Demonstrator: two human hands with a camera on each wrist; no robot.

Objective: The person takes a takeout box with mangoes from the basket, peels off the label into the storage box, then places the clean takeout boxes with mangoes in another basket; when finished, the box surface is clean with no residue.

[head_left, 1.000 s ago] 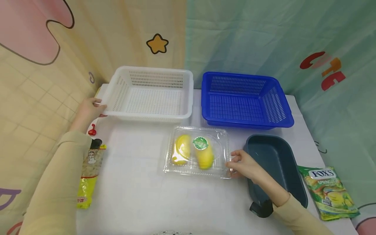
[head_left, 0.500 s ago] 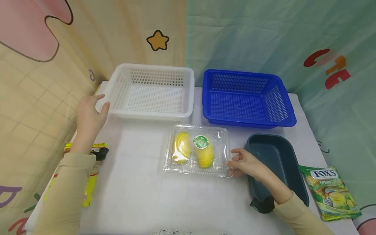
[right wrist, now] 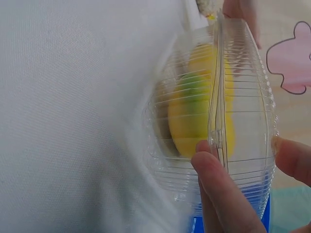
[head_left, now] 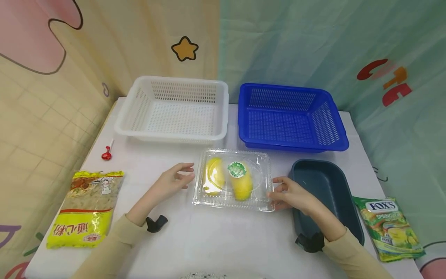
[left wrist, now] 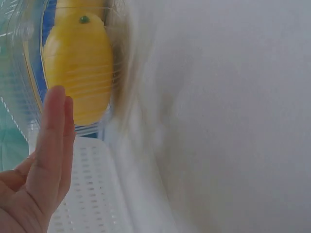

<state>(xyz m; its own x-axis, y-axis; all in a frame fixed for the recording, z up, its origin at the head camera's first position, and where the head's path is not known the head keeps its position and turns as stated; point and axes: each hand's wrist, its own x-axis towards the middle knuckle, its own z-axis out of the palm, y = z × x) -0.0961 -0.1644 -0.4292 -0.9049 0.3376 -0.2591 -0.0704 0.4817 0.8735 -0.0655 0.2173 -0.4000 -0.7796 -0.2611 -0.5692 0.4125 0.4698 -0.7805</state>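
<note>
A clear plastic clamshell box (head_left: 259, 197) with two yellow mangoes (head_left: 242, 186) inside and a green-and-white sticker on its lid sits mid-table. My right hand (head_left: 292, 197) grips the box's right end; in the right wrist view the thumb is at the lid's edge and the fingers lie along the side seam. My left hand (head_left: 170, 182) is just off the box's left end, thumb and fingers apart, with nothing in it. From the left wrist view, its straight fingers (left wrist: 51, 145) point toward a mango (left wrist: 80, 68) seen through the plastic.
Behind stand a white basket (head_left: 139, 135) and a blue basket (head_left: 296, 147). A dark teal tub (head_left: 320, 182) is under my right forearm, with a green FOX'S candy bag (head_left: 390, 228) beyond it. On the left lie a yellow pasta bag (head_left: 83, 211) and a red lollipop (head_left: 106, 155).
My left hand has let go of the white basket's left side and come right and nearer to the box, uncovering the pasta bag and lollipop. My right hand stays on the box.
</note>
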